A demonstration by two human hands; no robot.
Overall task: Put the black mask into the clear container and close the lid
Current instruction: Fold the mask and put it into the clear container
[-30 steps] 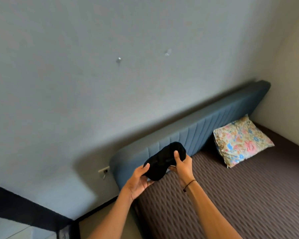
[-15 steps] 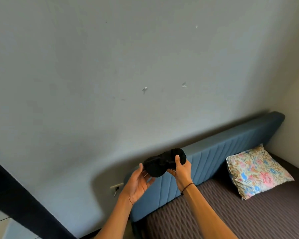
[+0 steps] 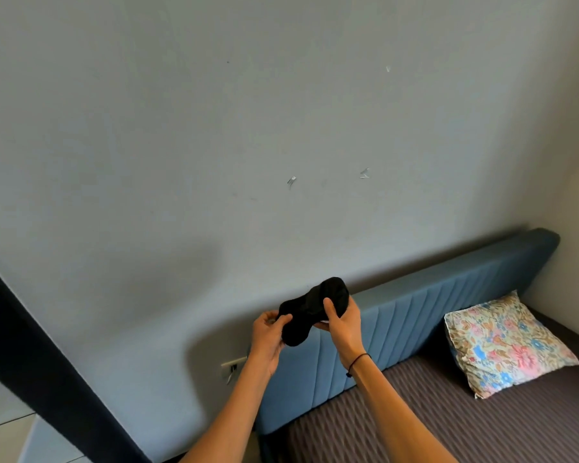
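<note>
From my remote seat I see a pale grey-blue wall filling most of the view, with two small scraps of tape stuck near the centre and a third higher toward one o'clock. A blue padded headboard runs along the wall from five o'clock up toward three o'clock, and below it lies a bed with a brown ribbed cover. A floral pillow leans against the headboard at four o'clock. A white wall socket sits just left of the headboard's end, partly behind the left wrist. A dark diagonal band crosses the corner at eight o'clock; I cannot tell what it is. Nothing stands between the hands and the camera.

Both forearms reach up from six o'clock, and the hands meet in front of the headboard's top edge. The black mask is held in the air between them, tilted so its right end is higher. The left hand has its fingers curled and pinching the mask's lower left end, thumb on the near face. The right hand grips the upper right part, thumb pressed upright on the front, its fingers wrapped behind. A thin black cord bracelet circles the right wrist.
</note>
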